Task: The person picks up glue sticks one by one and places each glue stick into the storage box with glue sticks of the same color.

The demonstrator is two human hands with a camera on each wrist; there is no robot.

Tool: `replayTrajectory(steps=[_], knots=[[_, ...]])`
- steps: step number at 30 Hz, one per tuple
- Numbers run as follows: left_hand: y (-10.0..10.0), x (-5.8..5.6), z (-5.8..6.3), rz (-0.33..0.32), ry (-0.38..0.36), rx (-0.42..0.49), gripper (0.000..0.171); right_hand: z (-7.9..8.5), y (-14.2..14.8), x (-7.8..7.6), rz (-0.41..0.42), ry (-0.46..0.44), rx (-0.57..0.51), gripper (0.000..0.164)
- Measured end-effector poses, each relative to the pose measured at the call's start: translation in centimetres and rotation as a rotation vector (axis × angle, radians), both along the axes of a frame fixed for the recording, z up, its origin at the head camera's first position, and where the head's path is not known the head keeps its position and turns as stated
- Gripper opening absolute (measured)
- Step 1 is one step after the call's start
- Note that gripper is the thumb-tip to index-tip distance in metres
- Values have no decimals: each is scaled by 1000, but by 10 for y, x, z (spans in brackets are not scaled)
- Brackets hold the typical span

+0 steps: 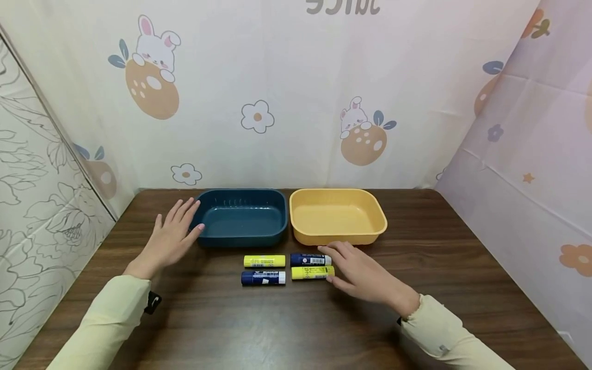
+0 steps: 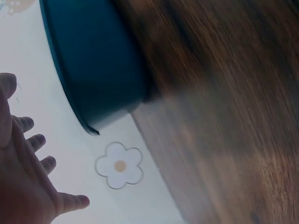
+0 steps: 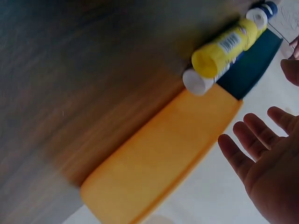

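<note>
Four-sided and dark blue, a plastic tray (image 1: 238, 241) stands at the back, with my left hand (image 1: 168, 237) spread beside its left end, fingers straight and holding nothing. Several glue sticks lie in two pairs in front of the trays. On the left, a yellow glue stick (image 1: 264, 261) lies behind a navy one (image 1: 259, 278) with a white cap. On the right, a navy glue stick (image 1: 302, 259) lies behind a yellow one (image 1: 310, 273). My right hand (image 1: 363, 272) hovers at their right ends, fingers loosely extended; its palm (image 3: 275, 172) is bare in the right wrist view.
A yellow plastic tray (image 1: 339, 239) stands right of the blue one, their ends close together. Both rest on a dark wood table (image 1: 259, 329). Behind it hangs a white cloth (image 1: 300, 149) printed with rabbits and flowers.
</note>
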State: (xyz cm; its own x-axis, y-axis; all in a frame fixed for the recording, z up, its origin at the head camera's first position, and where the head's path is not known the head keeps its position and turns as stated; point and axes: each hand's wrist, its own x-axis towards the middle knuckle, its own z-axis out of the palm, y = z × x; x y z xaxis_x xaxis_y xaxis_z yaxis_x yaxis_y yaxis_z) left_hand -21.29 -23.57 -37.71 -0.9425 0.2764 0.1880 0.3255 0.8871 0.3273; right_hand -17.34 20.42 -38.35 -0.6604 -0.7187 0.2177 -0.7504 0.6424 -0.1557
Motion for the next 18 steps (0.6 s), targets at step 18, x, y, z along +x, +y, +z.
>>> replayTrajectory(steps=[18], knots=[[-18,-38,-19,43,-114,287,62,-24,-19,-2,31,58,97,41]])
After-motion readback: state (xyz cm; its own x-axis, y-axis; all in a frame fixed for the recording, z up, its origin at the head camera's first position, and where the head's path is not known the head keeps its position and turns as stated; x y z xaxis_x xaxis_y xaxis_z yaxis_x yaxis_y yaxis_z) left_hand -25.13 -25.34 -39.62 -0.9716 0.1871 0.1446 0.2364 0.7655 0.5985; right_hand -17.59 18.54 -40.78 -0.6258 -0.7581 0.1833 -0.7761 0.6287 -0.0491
